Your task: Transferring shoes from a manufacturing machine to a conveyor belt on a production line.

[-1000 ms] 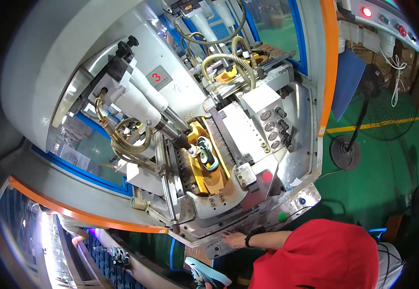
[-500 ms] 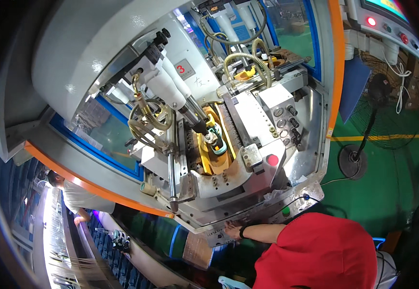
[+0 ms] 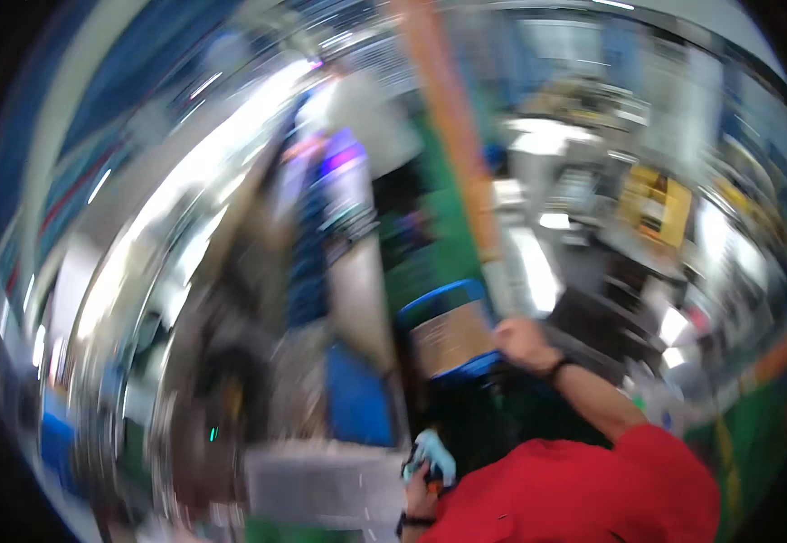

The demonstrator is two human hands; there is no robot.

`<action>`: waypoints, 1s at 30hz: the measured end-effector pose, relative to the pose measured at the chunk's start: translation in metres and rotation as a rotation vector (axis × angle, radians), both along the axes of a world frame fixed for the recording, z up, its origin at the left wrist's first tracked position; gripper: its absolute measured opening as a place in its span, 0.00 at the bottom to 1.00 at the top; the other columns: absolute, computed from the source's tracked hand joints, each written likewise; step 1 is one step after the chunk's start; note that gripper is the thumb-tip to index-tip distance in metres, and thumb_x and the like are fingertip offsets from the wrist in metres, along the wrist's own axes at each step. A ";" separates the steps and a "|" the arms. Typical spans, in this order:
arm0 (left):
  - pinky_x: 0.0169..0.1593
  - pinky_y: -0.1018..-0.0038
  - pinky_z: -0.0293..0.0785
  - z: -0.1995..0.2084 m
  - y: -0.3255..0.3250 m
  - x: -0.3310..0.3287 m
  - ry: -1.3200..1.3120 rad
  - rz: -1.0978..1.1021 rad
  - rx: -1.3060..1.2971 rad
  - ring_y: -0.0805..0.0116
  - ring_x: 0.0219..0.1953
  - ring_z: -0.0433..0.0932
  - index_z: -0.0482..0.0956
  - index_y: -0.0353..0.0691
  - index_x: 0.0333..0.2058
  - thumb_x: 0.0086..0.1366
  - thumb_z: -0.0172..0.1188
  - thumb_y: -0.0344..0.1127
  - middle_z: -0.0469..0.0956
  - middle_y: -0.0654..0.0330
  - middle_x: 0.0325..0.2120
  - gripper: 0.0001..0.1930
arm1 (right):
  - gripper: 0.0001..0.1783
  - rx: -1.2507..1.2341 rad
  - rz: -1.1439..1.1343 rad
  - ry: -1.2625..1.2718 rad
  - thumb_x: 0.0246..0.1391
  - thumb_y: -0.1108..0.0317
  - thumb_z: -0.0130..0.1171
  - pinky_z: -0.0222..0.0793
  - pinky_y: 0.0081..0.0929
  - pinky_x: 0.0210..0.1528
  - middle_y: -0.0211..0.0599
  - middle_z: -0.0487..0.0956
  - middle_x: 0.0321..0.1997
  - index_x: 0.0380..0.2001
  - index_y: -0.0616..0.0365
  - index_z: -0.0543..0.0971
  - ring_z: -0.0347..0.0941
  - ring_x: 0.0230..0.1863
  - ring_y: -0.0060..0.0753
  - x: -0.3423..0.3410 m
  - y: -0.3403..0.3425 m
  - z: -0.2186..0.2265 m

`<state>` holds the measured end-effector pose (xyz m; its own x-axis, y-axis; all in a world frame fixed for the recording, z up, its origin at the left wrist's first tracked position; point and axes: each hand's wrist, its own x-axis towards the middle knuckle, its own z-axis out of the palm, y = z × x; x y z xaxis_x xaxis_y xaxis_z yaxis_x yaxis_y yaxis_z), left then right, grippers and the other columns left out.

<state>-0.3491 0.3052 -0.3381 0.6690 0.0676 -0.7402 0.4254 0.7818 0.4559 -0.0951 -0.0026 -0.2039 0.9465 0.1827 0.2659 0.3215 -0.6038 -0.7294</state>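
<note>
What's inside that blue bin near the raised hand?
The blue bin holds something flat and brown, like cardboard. The right hand hovers beside it. Anything beneath is covered, and motion blur hides detail.

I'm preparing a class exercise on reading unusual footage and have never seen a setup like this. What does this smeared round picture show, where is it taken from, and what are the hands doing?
There is no robot here. A person wears a wide fisheye camera on the head, so the picture is round and its edges bend. The head is turning fast, which smears nearly everything. The red sleeve belongs to the person. The left hand, low down, grips a pale blue object too blurred to identify. The right hand, with a dark wristband, is raised beside a brown panel in a blue frame. Whether it touches the panel is unclear.
</note>
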 end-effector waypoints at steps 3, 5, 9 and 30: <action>0.35 0.64 0.81 -0.001 -0.002 -0.039 0.046 0.303 0.040 0.61 0.33 0.82 0.80 0.33 0.40 0.58 0.65 0.27 0.82 0.55 0.35 0.11 | 0.04 0.138 0.111 -0.126 0.49 0.74 0.60 0.70 0.24 0.30 0.34 0.78 0.23 0.22 0.60 0.80 0.75 0.26 0.24 0.020 0.045 0.042; 0.37 0.64 0.82 0.010 0.012 -0.066 0.103 0.528 0.104 0.60 0.33 0.82 0.80 0.29 0.39 0.55 0.66 0.23 0.81 0.52 0.34 0.12 | 0.02 0.360 0.322 -0.153 0.52 0.78 0.59 0.70 0.18 0.31 0.29 0.79 0.25 0.28 0.61 0.80 0.75 0.28 0.17 0.017 0.102 0.100; 0.40 0.62 0.82 0.024 0.046 -0.130 0.141 0.899 0.181 0.56 0.33 0.82 0.77 0.24 0.39 0.51 0.68 0.20 0.80 0.49 0.35 0.15 | 0.01 0.232 0.655 -0.380 0.52 0.79 0.59 0.69 0.16 0.33 0.29 0.78 0.29 0.29 0.62 0.78 0.72 0.30 0.15 -0.001 0.224 0.207; 0.47 0.60 0.74 -0.141 0.543 -0.334 0.790 1.183 1.077 0.45 0.41 0.79 0.71 0.26 0.46 0.45 0.66 0.36 0.79 0.41 0.38 0.29 | 0.49 -0.592 0.699 -0.974 0.49 0.42 0.61 0.63 0.36 0.61 0.57 0.72 0.60 0.67 0.57 0.58 0.69 0.61 0.52 0.228 0.851 0.302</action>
